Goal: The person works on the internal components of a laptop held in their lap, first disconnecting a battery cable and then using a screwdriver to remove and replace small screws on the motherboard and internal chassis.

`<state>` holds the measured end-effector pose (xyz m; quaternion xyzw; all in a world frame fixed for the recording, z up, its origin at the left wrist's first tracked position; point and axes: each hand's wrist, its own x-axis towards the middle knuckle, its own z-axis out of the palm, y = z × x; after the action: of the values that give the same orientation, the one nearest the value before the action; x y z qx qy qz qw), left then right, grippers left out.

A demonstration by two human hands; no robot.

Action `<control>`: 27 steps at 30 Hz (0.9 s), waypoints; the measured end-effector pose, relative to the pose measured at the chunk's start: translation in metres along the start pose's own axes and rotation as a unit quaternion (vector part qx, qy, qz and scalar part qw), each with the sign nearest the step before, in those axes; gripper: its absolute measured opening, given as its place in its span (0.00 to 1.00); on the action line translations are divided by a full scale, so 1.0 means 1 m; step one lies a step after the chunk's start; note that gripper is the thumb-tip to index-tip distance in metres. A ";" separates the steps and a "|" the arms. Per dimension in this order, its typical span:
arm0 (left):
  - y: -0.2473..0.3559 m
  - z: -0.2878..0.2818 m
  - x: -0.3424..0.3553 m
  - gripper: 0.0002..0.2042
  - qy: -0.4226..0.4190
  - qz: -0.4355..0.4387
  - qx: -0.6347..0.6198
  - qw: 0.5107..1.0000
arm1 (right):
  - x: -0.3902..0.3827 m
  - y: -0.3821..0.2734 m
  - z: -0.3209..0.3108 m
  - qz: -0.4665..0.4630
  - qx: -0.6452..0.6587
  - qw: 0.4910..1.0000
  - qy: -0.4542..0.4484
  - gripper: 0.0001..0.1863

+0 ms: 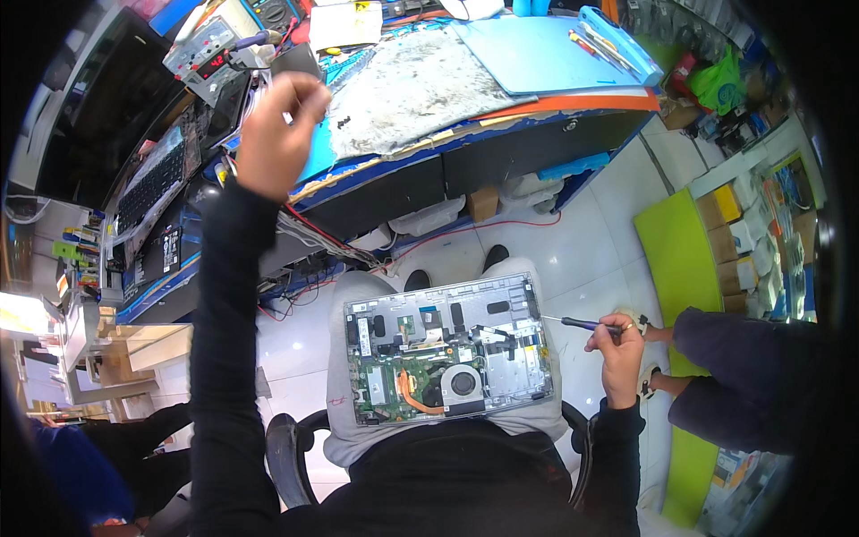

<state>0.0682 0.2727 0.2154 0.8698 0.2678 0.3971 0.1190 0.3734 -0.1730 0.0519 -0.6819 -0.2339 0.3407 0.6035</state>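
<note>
Left grip (279, 136) high, right grip (619, 360) curled.

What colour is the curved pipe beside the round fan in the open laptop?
The curved pipe is copper-orange; it shows best in the head view.

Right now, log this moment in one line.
left hand: raised near stained mat, grip unclear | right hand: holding screwdriver | opened laptop: on lap, fan and copper heat pipe exposed

A screwdriver (582, 324) lies in the right fingers (629, 331); left of them, a laptop base (447, 345) rests on the lap (340, 403), its cooling fan (463, 383) toward the near edge. Right of the left fingers (295, 87), a mat (420, 85) lies on the desk (501, 154); to their left stand a bench power supply (201, 63) and monitor (107, 85).
</note>
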 end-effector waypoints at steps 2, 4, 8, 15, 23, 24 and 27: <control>0.034 0.016 -0.058 0.06 0.020 -0.054 -0.064 0.996 | 0.000 0.001 -0.001 0.004 0.033 0.999 -0.004 0.07; 0.069 0.013 -0.110 0.03 -0.047 -0.097 -0.131 0.985 | 0.003 0.001 0.003 0.022 0.075 0.997 0.014 0.11; 0.097 0.043 -0.215 0.06 -0.170 -0.089 -0.114 0.975 | 0.008 -0.007 0.017 0.031 0.076 0.997 0.001 0.14; 0.152 0.092 -0.288 0.14 -0.271 -0.055 -0.144 0.950 | -0.012 -0.019 0.045 -0.103 -0.132 0.983 -0.072 0.15; 0.197 0.160 -0.275 0.15 -0.305 0.056 -0.152 0.939 | -0.070 -0.019 0.040 -0.182 -0.339 0.920 -0.075 0.08; 0.201 0.168 -0.276 0.15 -0.309 0.067 -0.151 0.937 | -0.074 -0.017 0.040 -0.175 -0.337 0.922 -0.071 0.08; 0.205 0.185 -0.281 0.14 -0.317 0.082 -0.143 0.934 | -0.081 -0.017 0.043 -0.175 -0.340 0.921 -0.075 0.08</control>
<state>0.1318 -0.0535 0.0036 0.9432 0.0843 0.1433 0.2875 0.2894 -0.2007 0.0819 -0.7670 -0.4957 0.1796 0.3656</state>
